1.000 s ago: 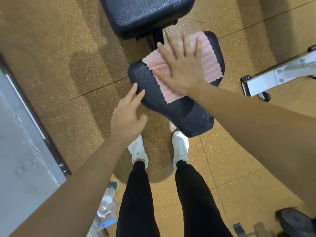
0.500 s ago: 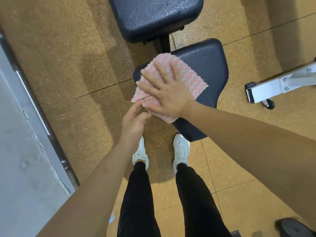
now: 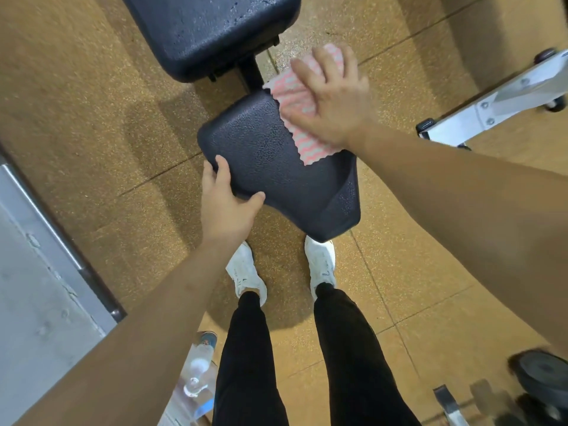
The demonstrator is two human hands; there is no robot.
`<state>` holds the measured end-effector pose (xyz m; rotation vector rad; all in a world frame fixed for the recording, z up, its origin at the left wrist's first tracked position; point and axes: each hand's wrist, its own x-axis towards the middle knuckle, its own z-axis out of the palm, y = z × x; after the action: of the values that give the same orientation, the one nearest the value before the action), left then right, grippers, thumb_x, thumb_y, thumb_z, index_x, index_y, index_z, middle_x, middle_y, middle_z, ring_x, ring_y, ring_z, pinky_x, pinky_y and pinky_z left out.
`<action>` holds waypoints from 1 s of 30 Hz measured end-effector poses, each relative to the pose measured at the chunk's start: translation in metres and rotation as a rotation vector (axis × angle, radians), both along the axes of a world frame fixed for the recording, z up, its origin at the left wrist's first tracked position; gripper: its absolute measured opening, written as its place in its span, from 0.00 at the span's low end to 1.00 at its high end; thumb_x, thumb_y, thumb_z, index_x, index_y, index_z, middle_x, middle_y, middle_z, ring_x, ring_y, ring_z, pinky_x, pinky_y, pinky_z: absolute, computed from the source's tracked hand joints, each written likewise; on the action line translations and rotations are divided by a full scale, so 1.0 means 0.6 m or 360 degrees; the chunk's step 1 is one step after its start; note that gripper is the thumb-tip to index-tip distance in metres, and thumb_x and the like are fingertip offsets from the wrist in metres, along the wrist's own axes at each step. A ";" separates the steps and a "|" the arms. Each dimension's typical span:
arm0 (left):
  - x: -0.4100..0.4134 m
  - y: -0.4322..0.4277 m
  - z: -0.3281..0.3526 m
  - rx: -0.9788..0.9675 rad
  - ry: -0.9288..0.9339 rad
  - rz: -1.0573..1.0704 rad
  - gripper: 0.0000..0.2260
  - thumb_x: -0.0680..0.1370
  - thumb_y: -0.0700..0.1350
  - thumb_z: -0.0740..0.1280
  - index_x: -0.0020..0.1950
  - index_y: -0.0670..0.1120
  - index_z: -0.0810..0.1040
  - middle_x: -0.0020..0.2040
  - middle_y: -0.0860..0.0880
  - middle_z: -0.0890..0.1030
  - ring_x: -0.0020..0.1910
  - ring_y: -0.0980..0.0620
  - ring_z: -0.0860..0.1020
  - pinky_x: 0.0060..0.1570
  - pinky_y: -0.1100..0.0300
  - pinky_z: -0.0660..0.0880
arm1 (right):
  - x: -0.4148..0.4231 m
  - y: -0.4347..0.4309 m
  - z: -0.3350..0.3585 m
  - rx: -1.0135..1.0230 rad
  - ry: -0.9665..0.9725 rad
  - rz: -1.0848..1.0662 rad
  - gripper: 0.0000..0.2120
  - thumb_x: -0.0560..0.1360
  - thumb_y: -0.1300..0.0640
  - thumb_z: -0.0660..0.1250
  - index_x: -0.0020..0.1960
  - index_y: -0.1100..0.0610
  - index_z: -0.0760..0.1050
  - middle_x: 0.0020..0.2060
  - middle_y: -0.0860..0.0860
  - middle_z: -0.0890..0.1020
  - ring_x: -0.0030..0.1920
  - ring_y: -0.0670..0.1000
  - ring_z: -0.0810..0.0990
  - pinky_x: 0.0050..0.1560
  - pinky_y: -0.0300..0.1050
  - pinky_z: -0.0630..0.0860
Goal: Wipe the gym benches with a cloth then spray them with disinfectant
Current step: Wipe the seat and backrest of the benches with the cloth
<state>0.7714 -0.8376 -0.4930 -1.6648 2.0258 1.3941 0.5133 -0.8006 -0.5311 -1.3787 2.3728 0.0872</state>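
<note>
Since half a second ago, our right hand (image 3: 333, 96) has swept the cloth (image 3: 295, 98) from the seat pad's (image 3: 276, 167) near-left part to its far right corner.

Right fingers (image 3: 330, 61) lie straight and spread, pressing the pink-and-white cloth flat; its far edge overhangs the pad. Our left hand (image 3: 226, 207), earlier at the cloth's edge, now grips the seat pad's near-left corner, fingers curled over the left edge and thumb along the near edge. Backrest pad (image 3: 212, 29) lies beyond the seat pad. Spray bottle (image 3: 199, 373) is on the floor (image 3: 76, 103) just beside our left leg.
</note>
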 end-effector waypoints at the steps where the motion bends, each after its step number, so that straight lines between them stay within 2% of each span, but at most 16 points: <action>1: -0.001 0.003 -0.007 -0.0021 -0.0006 -0.0004 0.45 0.77 0.48 0.76 0.85 0.47 0.51 0.85 0.45 0.49 0.84 0.50 0.52 0.77 0.60 0.55 | -0.012 0.003 -0.001 0.0003 -0.0072 -0.0070 0.42 0.72 0.20 0.49 0.80 0.38 0.55 0.82 0.49 0.57 0.79 0.65 0.56 0.70 0.66 0.68; 3: -0.003 0.009 -0.012 -0.0067 -0.0022 -0.0010 0.47 0.75 0.50 0.77 0.85 0.47 0.51 0.85 0.44 0.49 0.83 0.48 0.54 0.79 0.54 0.59 | -0.029 0.012 -0.001 -0.0022 -0.0284 -0.0227 0.43 0.70 0.20 0.54 0.80 0.36 0.52 0.81 0.48 0.55 0.78 0.62 0.60 0.70 0.63 0.70; 5: -0.005 0.012 -0.014 -0.0116 -0.0054 -0.0025 0.48 0.74 0.52 0.78 0.85 0.48 0.51 0.85 0.44 0.49 0.83 0.47 0.56 0.79 0.52 0.61 | -0.031 0.033 -0.003 -0.0158 -0.0506 -0.0477 0.45 0.69 0.22 0.60 0.81 0.35 0.50 0.79 0.51 0.58 0.73 0.58 0.68 0.71 0.59 0.70; 6: -0.006 0.014 -0.014 -0.0140 -0.0070 -0.0041 0.49 0.73 0.53 0.78 0.85 0.48 0.51 0.85 0.43 0.50 0.83 0.47 0.56 0.79 0.51 0.61 | -0.024 0.049 -0.004 -0.0225 -0.0573 -0.0596 0.46 0.70 0.25 0.63 0.81 0.36 0.49 0.76 0.53 0.62 0.68 0.57 0.72 0.67 0.55 0.73; 8: -0.007 0.017 -0.012 -0.0182 -0.0095 -0.0074 0.49 0.73 0.54 0.78 0.85 0.47 0.51 0.85 0.43 0.49 0.83 0.46 0.56 0.78 0.52 0.61 | 0.005 0.088 -0.010 -0.0331 -0.0643 -0.0763 0.48 0.71 0.30 0.68 0.82 0.39 0.47 0.72 0.56 0.65 0.61 0.55 0.74 0.58 0.49 0.74; 11: -0.011 0.023 -0.010 -0.0216 -0.0131 -0.0107 0.50 0.73 0.55 0.78 0.85 0.47 0.50 0.85 0.42 0.48 0.83 0.46 0.55 0.76 0.53 0.62 | 0.070 0.147 -0.026 -0.0418 -0.0740 -0.0914 0.53 0.71 0.34 0.71 0.83 0.44 0.42 0.79 0.57 0.55 0.73 0.60 0.68 0.66 0.54 0.71; 12: -0.013 0.024 -0.007 -0.0217 -0.0155 -0.0114 0.50 0.73 0.55 0.77 0.85 0.48 0.50 0.85 0.42 0.47 0.83 0.46 0.55 0.76 0.54 0.62 | 0.091 0.163 -0.029 -0.0407 -0.0754 -0.0924 0.54 0.71 0.34 0.72 0.83 0.45 0.40 0.81 0.58 0.52 0.75 0.61 0.66 0.65 0.55 0.71; 14: -0.016 0.025 -0.004 -0.0217 -0.0208 -0.0124 0.49 0.75 0.56 0.76 0.85 0.48 0.49 0.85 0.42 0.46 0.82 0.46 0.57 0.74 0.55 0.63 | 0.122 0.193 -0.032 -0.0394 -0.0765 -0.0891 0.54 0.73 0.35 0.71 0.83 0.47 0.38 0.81 0.56 0.53 0.75 0.61 0.66 0.63 0.57 0.72; 16: -0.018 0.027 0.001 -0.0223 -0.0236 -0.0142 0.48 0.76 0.57 0.75 0.85 0.49 0.48 0.85 0.43 0.46 0.82 0.46 0.59 0.74 0.56 0.63 | 0.142 0.219 -0.029 -0.0404 -0.0808 -0.0902 0.54 0.74 0.35 0.70 0.83 0.48 0.37 0.81 0.55 0.57 0.76 0.58 0.65 0.66 0.58 0.72; 19: -0.016 0.027 0.004 -0.0234 -0.0249 -0.0156 0.46 0.76 0.56 0.73 0.85 0.49 0.49 0.85 0.43 0.47 0.81 0.46 0.61 0.74 0.55 0.63 | 0.172 0.254 -0.027 -0.0405 -0.0867 -0.1009 0.53 0.74 0.35 0.70 0.83 0.49 0.39 0.80 0.55 0.59 0.78 0.57 0.63 0.71 0.60 0.70; 21: -0.010 0.024 0.002 -0.0213 -0.0239 -0.0143 0.45 0.75 0.54 0.73 0.85 0.50 0.50 0.85 0.44 0.48 0.79 0.45 0.65 0.74 0.53 0.65 | 0.197 0.275 -0.027 -0.0448 -0.0901 -0.1114 0.52 0.73 0.34 0.70 0.83 0.49 0.41 0.79 0.56 0.61 0.77 0.58 0.63 0.71 0.64 0.69; 24: -0.004 0.021 0.002 -0.0165 -0.0165 -0.0103 0.46 0.72 0.54 0.71 0.85 0.52 0.52 0.85 0.46 0.51 0.75 0.45 0.71 0.75 0.50 0.67 | 0.243 0.300 -0.016 -0.0439 -0.0999 -0.1219 0.51 0.76 0.40 0.71 0.83 0.49 0.37 0.79 0.58 0.55 0.78 0.57 0.59 0.76 0.62 0.63; 26: -0.001 0.021 0.002 -0.0158 -0.0122 -0.0094 0.44 0.72 0.52 0.70 0.85 0.52 0.53 0.85 0.45 0.52 0.77 0.46 0.68 0.76 0.51 0.66 | 0.273 0.306 -0.014 -0.0383 -0.0924 -0.1188 0.53 0.77 0.44 0.72 0.82 0.51 0.35 0.80 0.60 0.49 0.79 0.58 0.55 0.78 0.57 0.59; 28: 0.008 0.019 -0.003 -0.0152 -0.0090 -0.0101 0.42 0.73 0.49 0.69 0.84 0.52 0.54 0.84 0.44 0.53 0.79 0.46 0.65 0.76 0.51 0.65 | 0.300 0.307 -0.018 -0.0270 -0.0615 -0.1052 0.53 0.76 0.41 0.71 0.83 0.53 0.36 0.80 0.65 0.48 0.80 0.63 0.51 0.79 0.65 0.53; 30: 0.021 0.013 -0.009 -0.0110 -0.0017 -0.0066 0.40 0.73 0.48 0.68 0.84 0.53 0.56 0.85 0.44 0.52 0.81 0.48 0.62 0.77 0.51 0.66 | 0.311 0.308 -0.024 -0.0178 -0.0359 -0.0925 0.52 0.76 0.38 0.69 0.83 0.54 0.39 0.80 0.67 0.48 0.81 0.64 0.46 0.78 0.68 0.42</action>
<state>0.7840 -0.8299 -0.4983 -1.6439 2.1132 1.3134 0.6997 -0.6160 -0.5453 -0.6493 2.5041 -0.3460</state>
